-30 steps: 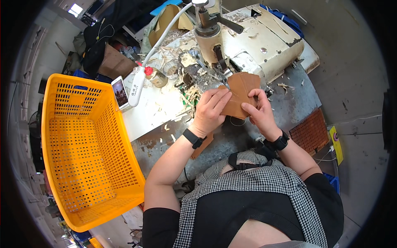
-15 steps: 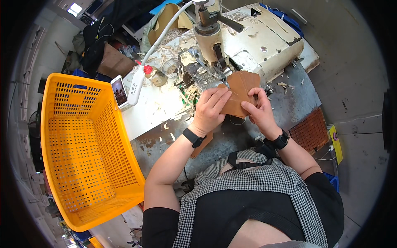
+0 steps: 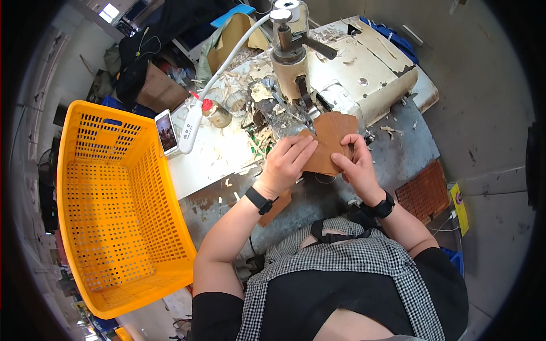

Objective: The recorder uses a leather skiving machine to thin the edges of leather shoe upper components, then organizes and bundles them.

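Note:
Several flat brown leather pieces (image 3: 331, 136) are held together in a fanned stack, just in front of the machine's head. My left hand (image 3: 286, 159) has its fingers laid over the left side of the stack; its thumb is out of sight beneath. On the right side, my right hand (image 3: 359, 165) pinches the stack between thumb and bent fingers. Another brown piece (image 3: 276, 209) lies on the metal tabletop below my left wrist, partly hidden by it. A thin ring (image 3: 325, 179) shows under the stack's lower edge.
The off-white machine (image 3: 364, 68) stands beyond my hands, with scraps (image 3: 259, 128) strewn beside it. To the left are a yellow plastic basket (image 3: 187, 250), a phone (image 3: 166, 133), a white lamp (image 3: 191, 128) and a red-capped bottle (image 3: 217, 115). A reddish-brown grid mat (image 3: 422, 192) lies right.
The view has shifted slightly, so the machine and my hands appear lower. Both hands keep hold of the fanned leather pieces, with little other change.

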A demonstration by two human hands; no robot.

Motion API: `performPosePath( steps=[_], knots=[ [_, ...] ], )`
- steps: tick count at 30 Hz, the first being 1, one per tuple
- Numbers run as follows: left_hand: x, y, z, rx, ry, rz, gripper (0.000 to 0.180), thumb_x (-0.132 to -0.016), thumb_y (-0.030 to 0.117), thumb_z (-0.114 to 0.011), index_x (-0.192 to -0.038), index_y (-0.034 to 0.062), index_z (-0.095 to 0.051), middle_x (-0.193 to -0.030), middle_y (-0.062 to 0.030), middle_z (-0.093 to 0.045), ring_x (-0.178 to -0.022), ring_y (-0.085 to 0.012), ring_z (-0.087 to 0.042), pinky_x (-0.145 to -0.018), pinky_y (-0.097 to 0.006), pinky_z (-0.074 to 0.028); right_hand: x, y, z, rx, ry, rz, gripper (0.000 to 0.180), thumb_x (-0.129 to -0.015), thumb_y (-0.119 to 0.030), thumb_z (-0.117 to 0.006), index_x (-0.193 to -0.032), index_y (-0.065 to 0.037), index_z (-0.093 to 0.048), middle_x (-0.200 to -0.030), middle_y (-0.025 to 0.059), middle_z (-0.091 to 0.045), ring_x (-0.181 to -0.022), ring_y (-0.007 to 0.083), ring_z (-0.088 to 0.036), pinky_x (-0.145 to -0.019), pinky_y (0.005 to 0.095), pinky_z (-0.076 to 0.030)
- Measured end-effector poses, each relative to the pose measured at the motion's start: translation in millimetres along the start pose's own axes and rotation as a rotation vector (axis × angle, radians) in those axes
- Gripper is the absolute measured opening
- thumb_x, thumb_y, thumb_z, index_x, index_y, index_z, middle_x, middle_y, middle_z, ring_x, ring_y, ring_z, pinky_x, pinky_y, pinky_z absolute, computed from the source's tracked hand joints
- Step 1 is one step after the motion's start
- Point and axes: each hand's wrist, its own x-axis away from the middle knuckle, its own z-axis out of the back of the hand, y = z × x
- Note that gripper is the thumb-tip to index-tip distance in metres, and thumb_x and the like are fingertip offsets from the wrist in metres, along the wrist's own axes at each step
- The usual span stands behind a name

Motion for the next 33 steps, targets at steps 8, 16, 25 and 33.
performPosePath(
  steps=[8,16,25,33],
  knots=[
    [-0.8,-1.0,0.7,-0.017,0.015,-0.020,0.050,-0.059,-0.001,-0.062,-0.109,0.0022,-0.065,-0.107,-0.0090,-0.066,-0.092,-0.0256,-0.063,-0.076,-0.036,-0.053,-0.2,2.7,1.2,-0.021,-0.006,0.010,0.034,-0.084,-0.006,-0.067,-0.108,-0.007,-0.043,-0.102,0.0023,-0.051,-0.092,0.0067,-0.051,-0.077,0.0217,-0.045],
    [-6.1,0.4,7.5,-0.016,-0.050,-0.021,0.053,-0.056,0.002,-0.065,-0.109,0.0027,-0.065,-0.107,-0.0091,-0.066,-0.092,-0.0260,-0.062,-0.077,-0.036,-0.053,0.6,1.8,0.3,-0.023,-0.001,0.009,0.034,-0.084,-0.007,-0.067,-0.108,-0.007,-0.043,-0.102,0.0023,-0.051,-0.092,0.0070,-0.051,-0.078,0.0217,-0.045],
    [-4.9,2.2,4.4,0.002,-0.040,-0.010,0.052,-0.057,0.002,-0.065,-0.108,0.0029,-0.065,-0.107,-0.0091,-0.066,-0.093,-0.0261,-0.062,-0.078,-0.037,-0.053,2.0,5.1,1.4,-0.029,0.005,0.025,0.034,-0.084,-0.005,-0.067,-0.109,-0.006,-0.044,-0.102,0.0021,-0.051,-0.091,0.0068,-0.051,-0.077,0.0215,-0.045],
    [-5.0,3.8,3.2,0.006,-0.038,0.000,0.053,-0.055,0.001,-0.065,-0.108,0.0028,-0.065,-0.107,-0.0085,-0.066,-0.092,-0.0258,-0.062,-0.077,-0.036,-0.053,2.6,6.0,3.0,-0.022,0.010,0.021,0.033,-0.084,-0.006,-0.067,-0.108,-0.006,-0.044,-0.101,0.0019,-0.052,-0.091,0.0066,-0.051,-0.076,0.0214,-0.045]
  ],
)
